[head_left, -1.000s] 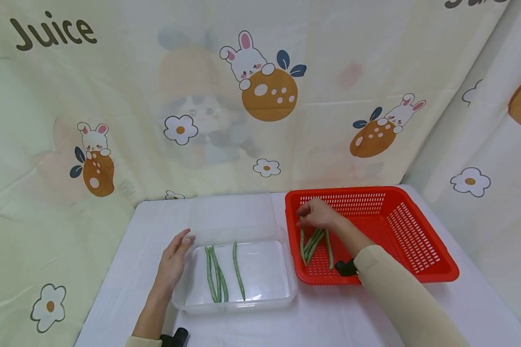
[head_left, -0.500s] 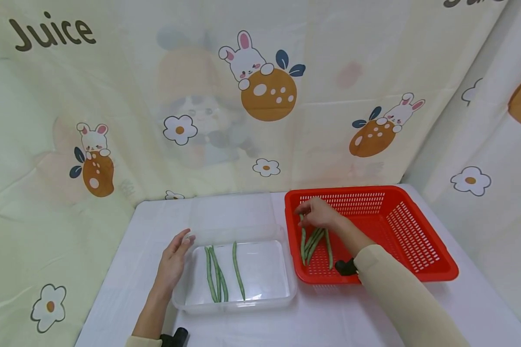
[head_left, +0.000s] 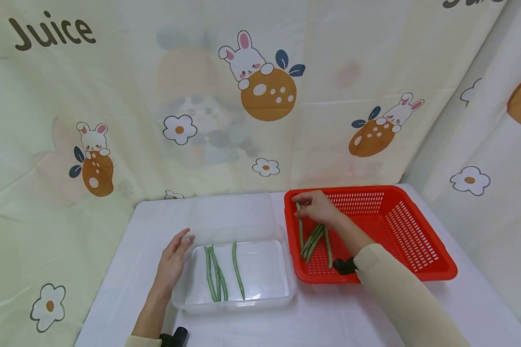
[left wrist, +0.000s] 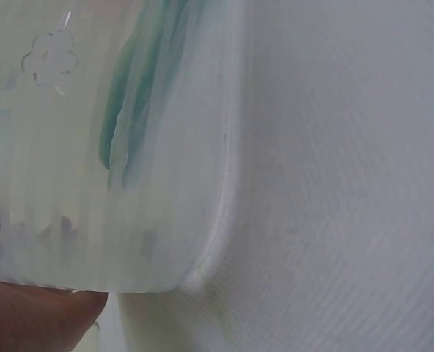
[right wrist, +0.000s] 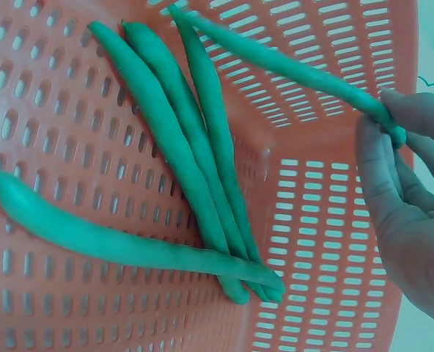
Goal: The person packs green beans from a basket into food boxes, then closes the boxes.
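Note:
In the head view my right hand pinches one end of a green bean between thumb and fingers, inside the left part of the red basket. The right wrist view shows this held bean slanting away from the fingertips. Several other beans lie on the basket floor, one crossing the ends of the others. My left hand rests with extended fingers against the left side of the clear plastic box. Three beans lie close together in the box, and a single bean lies apart to their right.
Box and basket stand side by side on a white-covered table, the basket to the right. A printed curtain hangs right behind the table. Raised basket walls surround the right hand's beans.
My right hand has risen slightly toward the basket's back left corner, drawing the pinched bean up and back with it. The left hand and the box have stayed where they were.

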